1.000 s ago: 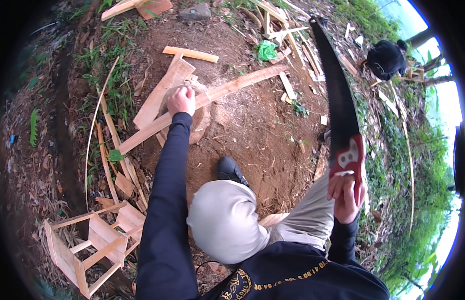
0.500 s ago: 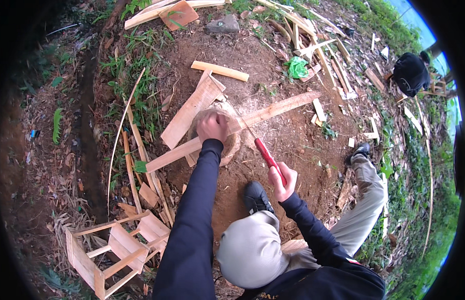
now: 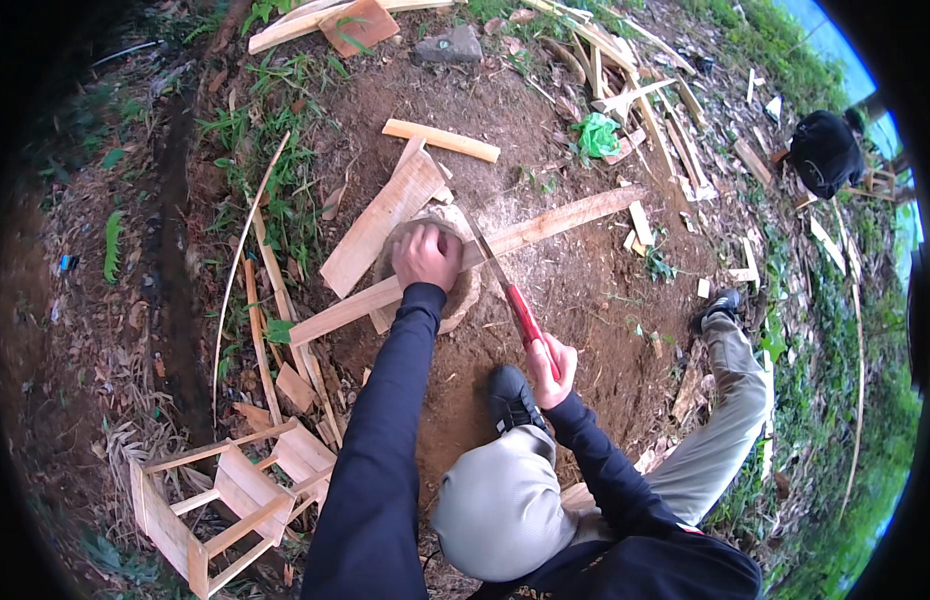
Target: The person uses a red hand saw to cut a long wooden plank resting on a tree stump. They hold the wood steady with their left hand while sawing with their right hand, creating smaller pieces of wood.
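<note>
Pressed a long wooden plank [image 3: 560,221] flat across the round tree stump [image 3: 463,302], curling the left hand [image 3: 426,258] over it. Closed the right hand [image 3: 551,369] around the red handle of a handsaw [image 3: 523,316], nearer than the stump, resting the blade across the plank by the stump's right edge. Seemingly left severing unfinished; could not tell any cut's depth.

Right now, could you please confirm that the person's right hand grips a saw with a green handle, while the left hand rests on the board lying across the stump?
Not quite: the handle is red, not green, as the head view shows. The right hand does grip the saw, and the left hand rests on the board lying across the stump.
</note>
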The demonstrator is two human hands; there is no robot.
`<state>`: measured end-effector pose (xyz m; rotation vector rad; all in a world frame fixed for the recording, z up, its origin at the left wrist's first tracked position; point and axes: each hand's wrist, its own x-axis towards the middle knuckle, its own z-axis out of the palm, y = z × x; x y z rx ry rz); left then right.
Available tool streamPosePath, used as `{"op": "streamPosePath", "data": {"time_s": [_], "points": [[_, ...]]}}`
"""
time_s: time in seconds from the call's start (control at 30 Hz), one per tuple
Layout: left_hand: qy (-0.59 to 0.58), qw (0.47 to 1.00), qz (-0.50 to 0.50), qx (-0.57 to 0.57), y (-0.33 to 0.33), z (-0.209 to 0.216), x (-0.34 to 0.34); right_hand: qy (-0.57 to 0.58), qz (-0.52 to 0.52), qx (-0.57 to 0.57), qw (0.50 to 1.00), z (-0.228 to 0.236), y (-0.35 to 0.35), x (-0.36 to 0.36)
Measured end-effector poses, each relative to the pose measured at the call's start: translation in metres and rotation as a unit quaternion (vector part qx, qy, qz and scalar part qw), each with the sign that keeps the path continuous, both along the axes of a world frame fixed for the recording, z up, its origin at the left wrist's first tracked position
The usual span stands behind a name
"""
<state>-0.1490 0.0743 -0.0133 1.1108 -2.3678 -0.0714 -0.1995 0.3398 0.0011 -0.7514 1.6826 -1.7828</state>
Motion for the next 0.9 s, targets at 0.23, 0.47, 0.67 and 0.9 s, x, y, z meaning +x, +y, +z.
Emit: {"op": "streamPosePath", "data": {"time_s": [0.23, 0.47, 0.67, 0.9], "points": [[-0.127, 0.992, 0.021, -0.002, 0.003, 0.006, -0.013, 0.057, -0.002, 0.024, 0.998, 0.008, -0.005, 0.004], [0.039, 0.995, 0.091, 0.009, 0.013, -0.016, -0.016, 0.071, 0.002, -0.007, 0.997, 0.010, 0.003, 0.000], [0.092, 0.992, 0.091, 0.009, 0.016, -0.014, -0.016, 0.018, -0.004, 0.023, 1.000, 0.014, 0.002, 0.004], [0.039, 0.994, 0.099, 0.030, 0.019, -0.008, -0.018, -0.005, -0.051, 0.036, 0.998, 0.008, -0.006, 0.011]]}}
